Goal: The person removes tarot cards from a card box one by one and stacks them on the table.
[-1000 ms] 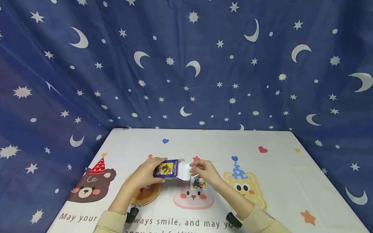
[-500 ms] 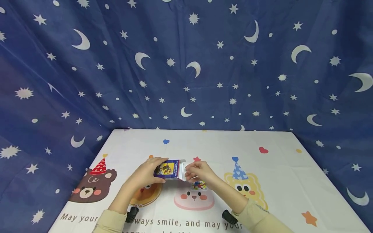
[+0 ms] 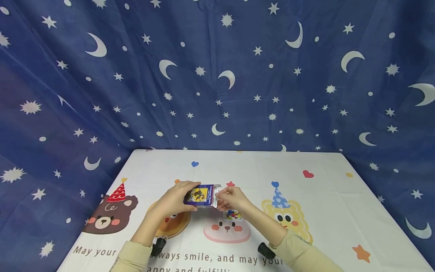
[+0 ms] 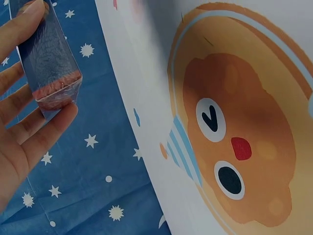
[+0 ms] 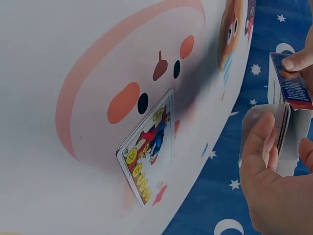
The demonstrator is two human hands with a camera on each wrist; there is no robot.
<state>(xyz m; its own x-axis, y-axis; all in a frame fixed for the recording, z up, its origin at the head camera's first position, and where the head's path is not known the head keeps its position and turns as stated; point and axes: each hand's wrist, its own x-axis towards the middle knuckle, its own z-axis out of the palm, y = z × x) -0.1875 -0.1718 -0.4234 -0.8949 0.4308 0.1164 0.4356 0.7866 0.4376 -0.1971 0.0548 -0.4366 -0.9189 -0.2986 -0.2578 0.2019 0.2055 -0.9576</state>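
My left hand grips a blue tarot card box with a yellow picture, held above the table. Thumb and fingers lie along the box's sides, and its clear-wrapped end shows in the left wrist view. At the box's open end, my right hand pinches a white flap between thumb and fingers. Dark layered edges show beside that thumb; whether they are cards is hard to tell. Below, a small stack of picture cards lies face up on the table, partly hidden by the right hand in the head view.
A white cloth printed with cartoon animals and lettering covers the table. Behind it hangs a blue curtain with moons and stars. A black wrist device sits at the right forearm, another at the left.
My right hand has moved left from over the card stack to the box's open end and now pinches the flap there. The left hand keeps its grip; the box sits slightly further right in view.
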